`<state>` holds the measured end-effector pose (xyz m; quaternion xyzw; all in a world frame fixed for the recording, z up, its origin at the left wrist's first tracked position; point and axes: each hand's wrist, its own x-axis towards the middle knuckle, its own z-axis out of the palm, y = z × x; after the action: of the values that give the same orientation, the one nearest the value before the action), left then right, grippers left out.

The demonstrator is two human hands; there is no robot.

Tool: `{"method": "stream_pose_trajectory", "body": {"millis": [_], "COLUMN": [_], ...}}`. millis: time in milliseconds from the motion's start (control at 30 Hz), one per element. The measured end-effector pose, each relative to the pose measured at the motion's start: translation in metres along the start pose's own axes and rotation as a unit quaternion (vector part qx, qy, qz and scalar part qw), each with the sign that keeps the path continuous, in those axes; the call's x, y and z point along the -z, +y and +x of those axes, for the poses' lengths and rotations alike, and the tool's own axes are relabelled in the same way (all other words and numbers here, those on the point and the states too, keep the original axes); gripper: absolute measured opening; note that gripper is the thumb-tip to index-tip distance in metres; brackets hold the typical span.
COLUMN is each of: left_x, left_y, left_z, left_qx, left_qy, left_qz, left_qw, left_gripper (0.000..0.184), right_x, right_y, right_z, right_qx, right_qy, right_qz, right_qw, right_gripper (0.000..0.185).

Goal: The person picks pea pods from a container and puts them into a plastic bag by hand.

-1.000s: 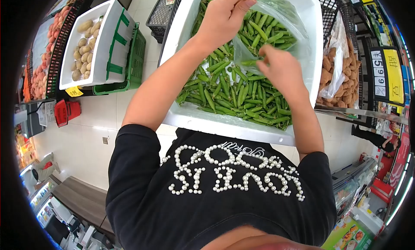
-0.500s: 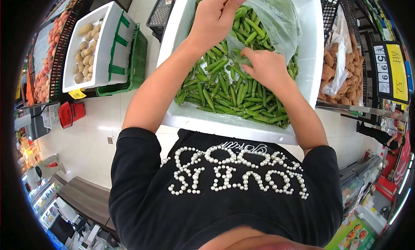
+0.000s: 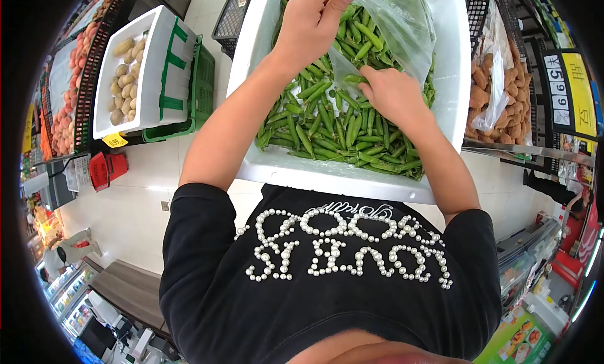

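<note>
A white foam box [image 3: 264, 171] holds many green pea pods [image 3: 327, 128] in front of my body. Above them hangs a clear plastic bag [image 3: 409, 31] with its mouth spread. My left hand [image 3: 308, 24] is closed at the far side of the box, thumb and fingers pinching the bag's edge. Nearer the middle, my right hand [image 3: 395, 97] pinches a single pea pod [image 3: 354, 78] between thumb and fingers, beside the bag's lower edge. Whether that pod lies inside the bag or just in front of it, I cannot tell.
To the left, a white foam box [image 3: 145, 122] of potatoes [image 3: 126, 81] rests on a green crate [image 3: 200, 90]. Brown root vegetables [image 3: 503, 100] lie on the right beside a yellow price sign [image 3: 576, 93]. A red basket [image 3: 107, 169] stands on the floor.
My right hand has shifted slightly right and down, and a pea pod now shows clearly in its fingers. My left hand stays on the bag. The view has tilted a little.
</note>
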<state>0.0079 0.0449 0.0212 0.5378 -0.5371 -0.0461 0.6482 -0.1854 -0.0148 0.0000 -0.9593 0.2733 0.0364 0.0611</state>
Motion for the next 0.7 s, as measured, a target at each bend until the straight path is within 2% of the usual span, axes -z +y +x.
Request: {"method": "stream_pose_trajectory", "body": {"millis": [67,167,267,367,467,567,667,700], "left_x": [0.000,0.004,0.004,0.007,0.008,0.004,0.003,0.003], "left_y": [0.000,0.000,-0.002,-0.001,0.000,-0.002,-0.002,-0.002], "left_z": [0.001,0.002,0.003,0.003,0.002,0.002,0.003,0.003], "left_qx": [-0.016,0.026,0.003,0.021,0.022,-0.013,-0.019,-0.014], "left_qy": [0.004,0.007,0.023,0.004,-0.001,0.015,0.016,0.017], "left_qz": [-0.007,-0.003,0.006,0.015,0.015,0.002,-0.004,-0.004], "left_qw": [1.000,1.000,1.000,1.000,1.000,1.000,1.000,1.000], "left_gripper": [0.007,0.007,0.008,0.009,0.009,0.009,0.009,0.009], "right_x": [0.008,0.019,0.015,0.013,0.031,0.020,0.026,0.022], "right_y": [0.004,0.012,0.025,0.032,0.019,0.031,0.017,0.014], "right_z": [0.002,0.004,0.005,0.004,0.002,0.004,-0.001,-0.003], "right_qx": [-0.007,-0.017,-0.009,-0.016,-0.112,-0.097,-0.061,0.063], "right_qy": [-0.022,-0.006,0.031,0.106,0.153,0.247,0.240,0.283], "right_qz": [0.015,0.044,0.071,0.096,0.123,0.050,0.108,0.135], "right_qw": [1.000,0.999,0.997,0.990,0.974,0.963,0.963,0.947], "right_gripper": [0.023,0.027,0.029,0.024,0.022,0.021,0.020,0.017]}}
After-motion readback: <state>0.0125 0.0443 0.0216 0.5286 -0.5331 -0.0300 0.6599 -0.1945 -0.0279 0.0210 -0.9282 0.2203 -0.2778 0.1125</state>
